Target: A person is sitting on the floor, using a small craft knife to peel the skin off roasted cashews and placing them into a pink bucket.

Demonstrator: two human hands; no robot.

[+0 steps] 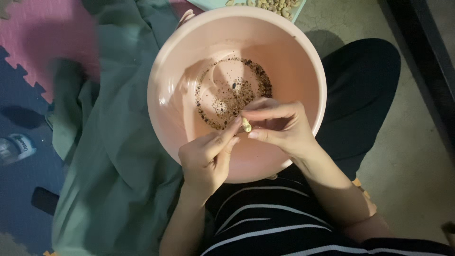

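Pale nut (246,125) pinched between both hands' fingertips, over pink bowl (303,61)

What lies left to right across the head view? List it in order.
Small container with a white label → green cloth → left hand → pale nut pinched between both hands → right hand → right rim of the pink bowl → bare concrete floor.
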